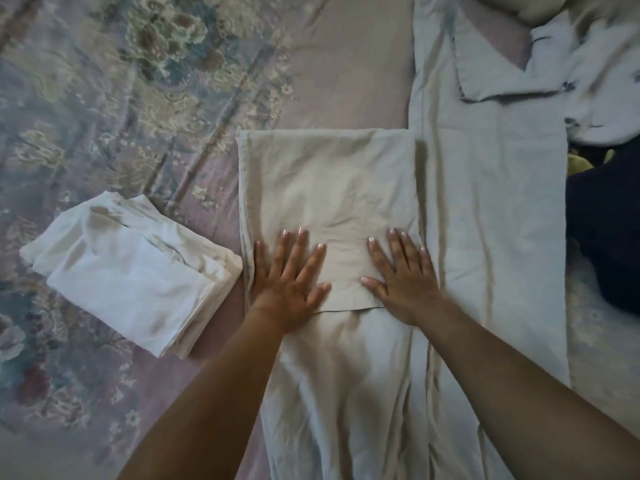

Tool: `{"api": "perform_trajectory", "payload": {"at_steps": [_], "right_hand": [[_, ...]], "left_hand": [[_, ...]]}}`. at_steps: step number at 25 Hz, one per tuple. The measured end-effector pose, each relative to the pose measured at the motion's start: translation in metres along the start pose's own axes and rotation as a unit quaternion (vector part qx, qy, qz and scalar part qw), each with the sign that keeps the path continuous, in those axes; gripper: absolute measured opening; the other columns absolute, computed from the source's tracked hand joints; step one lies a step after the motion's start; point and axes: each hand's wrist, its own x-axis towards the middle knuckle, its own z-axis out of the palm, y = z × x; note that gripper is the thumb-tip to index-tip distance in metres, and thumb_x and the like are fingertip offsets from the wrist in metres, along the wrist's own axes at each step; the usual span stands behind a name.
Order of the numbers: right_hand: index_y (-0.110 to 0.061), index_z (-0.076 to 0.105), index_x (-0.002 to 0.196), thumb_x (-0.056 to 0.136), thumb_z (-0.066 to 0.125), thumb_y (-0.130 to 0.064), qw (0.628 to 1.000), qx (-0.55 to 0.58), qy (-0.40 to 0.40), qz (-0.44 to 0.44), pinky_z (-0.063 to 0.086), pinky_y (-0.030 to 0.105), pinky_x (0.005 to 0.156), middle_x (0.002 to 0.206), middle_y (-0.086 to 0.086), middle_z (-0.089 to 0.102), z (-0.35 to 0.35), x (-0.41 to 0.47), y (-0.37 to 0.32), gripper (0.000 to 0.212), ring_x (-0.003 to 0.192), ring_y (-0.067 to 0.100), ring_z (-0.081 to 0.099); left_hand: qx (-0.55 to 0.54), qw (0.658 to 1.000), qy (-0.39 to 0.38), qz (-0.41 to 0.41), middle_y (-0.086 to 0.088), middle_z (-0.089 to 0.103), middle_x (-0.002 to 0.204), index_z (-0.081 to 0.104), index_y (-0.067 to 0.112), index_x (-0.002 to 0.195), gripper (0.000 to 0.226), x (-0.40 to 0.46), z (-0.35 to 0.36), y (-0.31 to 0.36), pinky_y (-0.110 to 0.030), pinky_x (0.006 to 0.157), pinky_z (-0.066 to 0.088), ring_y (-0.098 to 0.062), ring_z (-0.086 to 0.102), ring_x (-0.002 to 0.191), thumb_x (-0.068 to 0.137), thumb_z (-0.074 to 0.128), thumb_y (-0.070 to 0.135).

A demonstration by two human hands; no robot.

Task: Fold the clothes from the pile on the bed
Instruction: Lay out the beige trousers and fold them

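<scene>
Both hands flat, fingers straight & spread, pressing the beige garment (329, 188) mid-bed: left hand (291, 282) on its near-left part, right hand (403, 282) near-right. Folded white cloth (135, 268) lies just left on floral bedspread (104, 98); grey garment (491, 202) spread on right, w/ pile (588, 81) far right.

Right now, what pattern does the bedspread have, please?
A floral pattern on the bedspread, clearest in the head view.

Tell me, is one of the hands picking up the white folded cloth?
No, both the left hand and right hand press flat on the beige garment; the white folded cloth lies untouched beside them.
</scene>
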Motion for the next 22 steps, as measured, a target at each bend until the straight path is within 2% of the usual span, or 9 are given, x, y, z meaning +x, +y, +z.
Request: {"api": "perform_trajectory", "payload": {"at_steps": [2, 4, 6, 9, 12, 15, 17, 20, 22], "right_hand": [[-0.026, 0.008, 0.15, 0.083, 0.006, -0.059, 0.998, 0.044, 0.035, -0.013, 0.014, 0.046, 0.115, 0.159, 0.006, 0.011, -0.014, -0.005, 0.0, 0.076, 0.146, 0.024, 0.011], [-0.012, 0.042, 0.141, 0.091, 0.025, -0.043, 0.994, 0.066, 0.079, -0.035, 0.04, 0.047, 0.104, 0.144, 0.013, 0.044, -0.026, -0.002, 0.017, 0.061, 0.133, 0.028, 0.042], [-0.007, 0.052, 0.133, 0.09, 0.034, -0.033, 0.991, 0.087, 0.093, -0.029, 0.049, 0.046, 0.094, 0.134, 0.015, 0.054, -0.049, 0.012, 0.048, 0.053, 0.121, 0.03, 0.055], [-0.003, 0.052, 0.132, 0.089, 0.039, -0.025, 0.985, 0.066, 0.158, 0.011, 0.047, 0.047, 0.095, 0.135, 0.019, 0.053, -0.085, 0.043, 0.104, 0.05, 0.121, 0.032, 0.054], [-0.01, 0.02, 0.149, 0.098, 0.038, -0.02, 0.987, 0.041, 0.156, 0.021, 0.019, 0.034, 0.115, 0.157, 0.011, 0.017, -0.106, 0.08, 0.153, 0.056, 0.144, 0.022, 0.02], [-0.014, 0.01, 0.151, 0.099, 0.035, -0.021, 0.987, 0.026, 0.156, 0.017, 0.008, 0.029, 0.116, 0.159, 0.007, 0.005, -0.128, 0.125, 0.197, 0.058, 0.146, 0.018, 0.008], [-0.01, 0.015, 0.15, 0.099, 0.038, -0.019, 0.983, 0.017, 0.179, 0.02, 0.008, 0.03, 0.115, 0.159, 0.009, 0.008, -0.141, 0.164, 0.221, 0.057, 0.145, 0.021, 0.011], [-0.007, 0.024, 0.147, 0.095, 0.047, -0.021, 0.985, -0.006, 0.174, 0.006, 0.012, 0.035, 0.115, 0.156, 0.014, 0.018, -0.153, 0.216, 0.229, 0.059, 0.144, 0.025, 0.017], [-0.005, 0.04, 0.14, 0.086, 0.065, -0.03, 0.979, -0.053, 0.194, -0.028, 0.03, 0.038, 0.109, 0.146, 0.016, 0.039, -0.157, 0.251, 0.232, 0.064, 0.136, 0.027, 0.036]], "left_hand": [[-0.006, 0.999, 0.036, 0.009, -0.011, 0.013, 0.157, 0.021, 0.024, 0.149, 0.07, -0.005, -0.004, 0.007, -0.062, 0.11, 0.003, -0.032, 0.008, 0.144, 0.088, 0.029, 0.058], [-0.024, 0.996, 0.072, 0.045, -0.017, 0.024, 0.153, 0.027, 0.019, 0.147, 0.068, 0.008, -0.018, 0.024, -0.063, 0.11, 0.011, -0.033, 0.02, 0.142, 0.087, 0.031, 0.054], [-0.032, 0.992, 0.093, 0.082, -0.018, 0.031, 0.15, 0.031, 0.016, 0.145, 0.065, 0.053, -0.042, 0.052, -0.059, 0.11, 0.018, -0.032, 0.027, 0.14, 0.09, 0.029, 0.051], [-0.051, 0.986, 0.127, 0.1, -0.019, 0.037, 0.147, 0.04, 0.013, 0.142, 0.064, 0.158, -0.063, 0.101, -0.052, 0.11, 0.019, -0.032, 0.033, 0.137, 0.09, 0.028, 0.048], [-0.03, 0.987, 0.107, 0.116, -0.019, 0.04, 0.145, 0.046, 0.012, 0.139, 0.064, 0.247, -0.057, 0.137, -0.048, 0.111, 0.016, -0.034, 0.037, 0.135, 0.089, 0.028, 0.047], [-0.008, 0.991, 0.073, 0.113, -0.012, 0.023, 0.155, 0.031, 0.019, 0.147, 0.067, 0.284, -0.025, 0.158, -0.049, 0.115, 0.0, -0.031, 0.018, 0.144, 0.089, 0.021, 0.052], [-0.009, 0.991, 0.088, 0.097, -0.009, 0.02, 0.156, 0.029, 0.021, 0.147, 0.068, 0.289, -0.013, 0.161, -0.053, 0.114, 0.003, -0.03, 0.015, 0.145, 0.086, 0.027, 0.051], [-0.026, 0.986, 0.128, 0.1, -0.008, 0.027, 0.154, 0.038, 0.021, 0.144, 0.067, 0.285, -0.012, 0.159, -0.055, 0.114, 0.013, -0.029, 0.022, 0.143, 0.082, 0.039, 0.047], [-0.031, 0.982, 0.153, 0.106, -0.008, 0.03, 0.153, 0.042, 0.02, 0.142, 0.067, 0.289, -0.016, 0.161, -0.055, 0.114, 0.017, -0.028, 0.025, 0.142, 0.08, 0.044, 0.045]]}}
